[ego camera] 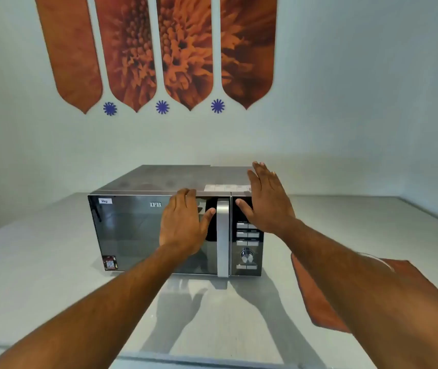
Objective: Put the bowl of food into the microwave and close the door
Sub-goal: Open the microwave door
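**Both palms on a shut microwave**

The mirrored microwave [159, 230] sits door-closed on the grey counter [39, 275]. The left hand [183, 225] presses flat on the door, the right hand [265, 201] spreads at its top corner. No bowl visible. Rust cloth [316, 296] nearby; orange flower panels [159, 49] above.

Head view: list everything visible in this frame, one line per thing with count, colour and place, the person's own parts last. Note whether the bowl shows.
Microwave: one, dark mirrored door shut, silver handle, on the counter against the wall.
Control panel: one, black with silver buttons and a dial, right of the door.
Counter: one, pale grey, across the foreground.
Cloth: one, rust brown, flat on the counter right of the microwave.
Wall panels: four, orange floral, above the microwave.
Star stickers: three, blue, below the panels.
Bowl: not visible.
Left hand: open, flat on the door.
Right hand: open, over the microwave's top right corner.
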Demonstrator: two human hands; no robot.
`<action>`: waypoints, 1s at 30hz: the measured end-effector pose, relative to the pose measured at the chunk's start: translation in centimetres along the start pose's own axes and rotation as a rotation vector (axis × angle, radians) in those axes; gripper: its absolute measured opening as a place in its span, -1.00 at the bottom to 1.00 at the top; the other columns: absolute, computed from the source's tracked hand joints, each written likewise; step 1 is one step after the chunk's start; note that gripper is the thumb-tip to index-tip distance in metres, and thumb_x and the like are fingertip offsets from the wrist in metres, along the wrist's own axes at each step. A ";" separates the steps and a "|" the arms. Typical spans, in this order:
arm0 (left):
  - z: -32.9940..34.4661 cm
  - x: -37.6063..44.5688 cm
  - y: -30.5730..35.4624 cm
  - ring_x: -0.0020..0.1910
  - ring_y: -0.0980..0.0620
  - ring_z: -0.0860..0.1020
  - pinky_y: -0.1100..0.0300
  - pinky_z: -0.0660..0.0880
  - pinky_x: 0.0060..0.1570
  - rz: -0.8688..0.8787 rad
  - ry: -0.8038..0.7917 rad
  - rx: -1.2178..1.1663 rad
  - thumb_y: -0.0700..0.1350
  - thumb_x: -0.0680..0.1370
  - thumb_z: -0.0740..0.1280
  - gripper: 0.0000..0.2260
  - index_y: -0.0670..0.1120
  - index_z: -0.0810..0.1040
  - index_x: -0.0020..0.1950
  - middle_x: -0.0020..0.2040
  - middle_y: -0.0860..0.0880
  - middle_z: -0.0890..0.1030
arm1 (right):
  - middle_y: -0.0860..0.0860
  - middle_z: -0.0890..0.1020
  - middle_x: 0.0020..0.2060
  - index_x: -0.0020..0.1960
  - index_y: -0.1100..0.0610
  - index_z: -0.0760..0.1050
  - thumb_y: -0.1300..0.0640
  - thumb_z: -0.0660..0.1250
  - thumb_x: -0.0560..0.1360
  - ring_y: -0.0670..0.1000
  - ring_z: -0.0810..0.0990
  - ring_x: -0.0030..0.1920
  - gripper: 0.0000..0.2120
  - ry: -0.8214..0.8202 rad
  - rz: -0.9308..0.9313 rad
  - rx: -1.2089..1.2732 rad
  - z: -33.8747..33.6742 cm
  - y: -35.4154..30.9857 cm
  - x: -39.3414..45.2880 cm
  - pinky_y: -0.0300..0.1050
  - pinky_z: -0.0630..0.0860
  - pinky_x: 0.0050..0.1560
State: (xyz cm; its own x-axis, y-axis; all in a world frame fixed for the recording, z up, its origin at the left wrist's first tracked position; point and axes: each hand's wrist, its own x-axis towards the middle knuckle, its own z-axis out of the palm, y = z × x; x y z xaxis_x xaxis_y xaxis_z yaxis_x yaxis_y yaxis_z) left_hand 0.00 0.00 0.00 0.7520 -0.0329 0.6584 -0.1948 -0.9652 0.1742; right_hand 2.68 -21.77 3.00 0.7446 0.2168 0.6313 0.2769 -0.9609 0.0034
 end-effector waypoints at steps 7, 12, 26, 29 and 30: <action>3.8 -1.6 0.5 -0.04 0.02 0.54 0.22 0.44 -0.12 -0.129 -0.202 -0.460 0.35 0.52 0.04 -0.48 -0.06 0.47 0.10 0.00 -0.06 0.57 | 0.17 0.09 0.65 0.63 0.21 0.05 -0.22 0.25 0.57 0.14 0.04 0.65 -0.17 -0.147 -0.112 0.016 1.9 0.6 -0.3 0.05 0.04 0.64; 5.8 -1.6 2.7 0.14 -0.05 0.53 -0.04 0.48 0.20 -0.386 -0.471 -0.947 0.30 0.57 0.08 -0.54 -0.05 0.48 0.14 0.09 -0.05 0.57 | 0.13 0.35 0.55 0.57 0.17 0.21 -0.20 0.44 0.46 0.15 0.35 0.53 -0.16 -0.232 -0.135 -0.054 1.2 0.7 1.6 0.08 0.37 0.46; 10.7 -2.2 3.6 -0.37 0.04 0.51 0.17 0.56 -0.24 -0.510 -0.363 -1.368 0.46 0.40 0.17 -0.42 -0.08 0.49 -0.19 -0.40 -0.02 0.52 | 0.10 0.28 0.60 0.60 0.16 0.17 -0.14 0.55 0.39 0.13 0.25 0.60 -0.05 -0.230 -0.049 -0.074 2.6 0.1 2.5 0.08 0.30 0.52; 11.3 -2.2 3.8 -0.44 0.12 0.46 0.26 0.51 -0.35 -0.537 -0.320 -1.395 0.46 0.39 0.20 -0.43 -0.07 0.49 -0.22 -0.43 0.01 0.48 | 0.06 0.28 0.61 0.60 0.12 0.17 -0.15 0.56 0.38 0.10 0.25 0.60 -0.04 -0.208 -0.034 -0.067 2.6 0.0 2.3 0.08 0.31 0.50; 11.4 -2.2 3.9 -0.45 0.14 0.45 0.26 0.50 -0.36 -0.540 -0.317 -1.390 0.47 0.39 0.20 -0.43 -0.06 0.49 -0.23 -0.43 0.02 0.47 | 0.05 0.28 0.61 0.60 0.11 0.17 -0.15 0.56 0.38 0.09 0.25 0.60 -0.04 -0.205 -0.030 -0.066 2.5 0.1 2.3 0.08 0.32 0.50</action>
State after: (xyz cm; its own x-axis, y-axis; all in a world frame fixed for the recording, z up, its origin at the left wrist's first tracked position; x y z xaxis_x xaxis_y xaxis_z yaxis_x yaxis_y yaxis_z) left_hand 4.76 -6.61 -9.10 0.9895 0.0057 0.1446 -0.1443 0.1155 0.9828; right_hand 5.94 -20.89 2.47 0.8464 0.2695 0.4594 0.2653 -0.9612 0.0751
